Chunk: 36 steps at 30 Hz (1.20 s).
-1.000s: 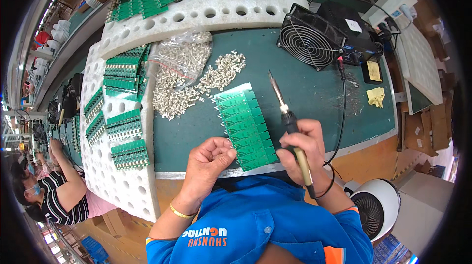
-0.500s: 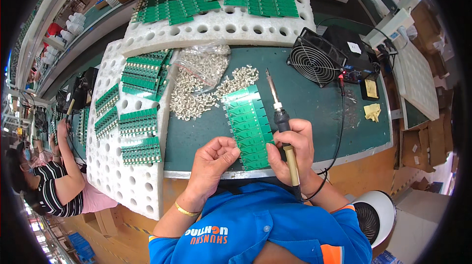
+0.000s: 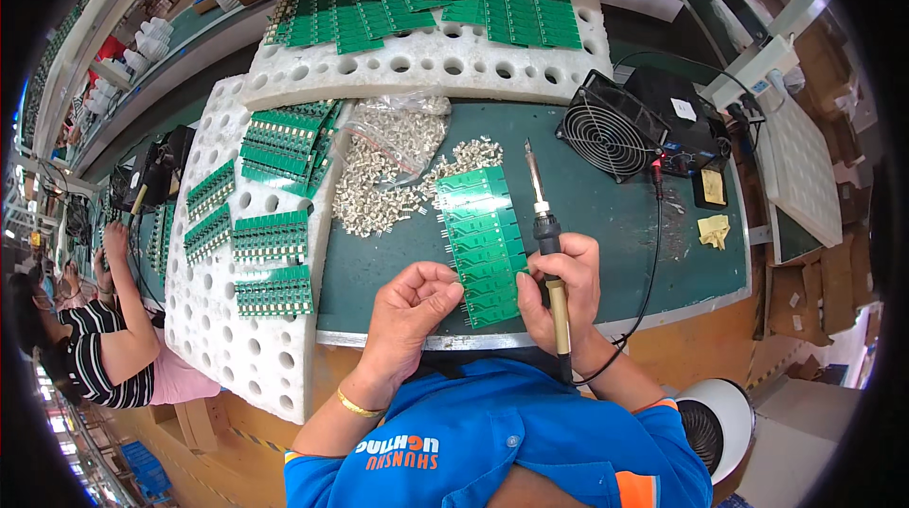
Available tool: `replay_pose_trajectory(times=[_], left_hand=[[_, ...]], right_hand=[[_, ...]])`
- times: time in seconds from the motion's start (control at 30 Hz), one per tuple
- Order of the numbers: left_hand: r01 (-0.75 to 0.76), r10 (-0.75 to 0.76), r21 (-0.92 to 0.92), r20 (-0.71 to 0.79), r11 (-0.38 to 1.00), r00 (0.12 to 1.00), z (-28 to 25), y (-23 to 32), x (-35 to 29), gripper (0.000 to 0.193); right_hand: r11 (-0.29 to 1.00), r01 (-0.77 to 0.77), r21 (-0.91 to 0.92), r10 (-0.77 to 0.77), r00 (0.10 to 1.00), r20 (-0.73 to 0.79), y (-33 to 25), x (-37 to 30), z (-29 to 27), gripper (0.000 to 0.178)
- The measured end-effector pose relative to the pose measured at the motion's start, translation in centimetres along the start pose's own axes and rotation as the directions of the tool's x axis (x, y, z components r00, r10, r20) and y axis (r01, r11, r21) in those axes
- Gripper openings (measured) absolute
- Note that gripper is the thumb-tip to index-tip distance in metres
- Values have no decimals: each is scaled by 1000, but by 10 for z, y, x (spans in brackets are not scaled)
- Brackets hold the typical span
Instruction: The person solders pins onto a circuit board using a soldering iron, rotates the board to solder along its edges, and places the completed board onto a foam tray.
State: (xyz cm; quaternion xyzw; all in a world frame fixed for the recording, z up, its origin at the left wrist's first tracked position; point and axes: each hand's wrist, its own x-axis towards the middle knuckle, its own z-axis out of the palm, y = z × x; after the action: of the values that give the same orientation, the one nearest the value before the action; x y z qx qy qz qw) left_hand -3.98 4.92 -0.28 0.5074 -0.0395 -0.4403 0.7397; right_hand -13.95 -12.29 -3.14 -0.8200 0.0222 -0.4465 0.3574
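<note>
A green circuit board panel [image 3: 481, 248] is tilted up between my two hands above the bench edge. My left hand [image 3: 414, 311] pinches its lower left edge between thumb and fingers. In my right hand [image 3: 571, 285] is a soldering iron [image 3: 547, 233], its tip pointing up and away from me, clear of the board. The right thumb also rests against the board's right edge. Small pins stick out along the board's left side. Just beyond the board lies a heap of small white-and-metal connectors [image 3: 379, 210], partly spilling from a clear plastic bag [image 3: 402, 134].
White foam trays with holes [image 3: 275, 342] hold several green boards [image 3: 272, 238]; more boards [image 3: 530, 11] lie on the far tray. A black fan [image 3: 611, 129], soldering station [image 3: 677, 115] and yellow sponge [image 3: 712, 188] stand right. The iron's cord [image 3: 653, 271] loops right. A co-worker [image 3: 104, 347] sits left.
The view has shifted slightly. Both hands keep their hold on the board and the soldering iron, with hardly any movement.
</note>
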Motion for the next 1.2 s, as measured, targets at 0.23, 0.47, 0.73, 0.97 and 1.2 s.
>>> replay_pose_trajectory(times=[0.23, 0.47, 0.73, 0.97, 1.2], left_hand=[[-199, 200, 99, 0, 975, 980, 18, 2, 2, 17], [-254, 236, 269, 97, 929, 967, 35, 15, 6, 24], [-314, 295, 312, 106, 897, 949, 38, 22, 10, 25], [-310, 296, 291, 91, 905, 951, 33, 23, 14, 24], [-293, 288, 158, 51, 943, 956, 25, 28, 15, 23]], right_hand=[[989, -130, 65, 130, 991, -8, 7, -3, 9, 34], [959, -236, 159, 246, 968, -51, 14, 0, 24, 25], [954, -243, 178, 252, 967, -32, 13, 10, 30, 25], [953, -234, 190, 246, 969, -39, 15, 15, 34, 28], [951, -239, 197, 252, 967, -45, 11, 25, 27, 28]])
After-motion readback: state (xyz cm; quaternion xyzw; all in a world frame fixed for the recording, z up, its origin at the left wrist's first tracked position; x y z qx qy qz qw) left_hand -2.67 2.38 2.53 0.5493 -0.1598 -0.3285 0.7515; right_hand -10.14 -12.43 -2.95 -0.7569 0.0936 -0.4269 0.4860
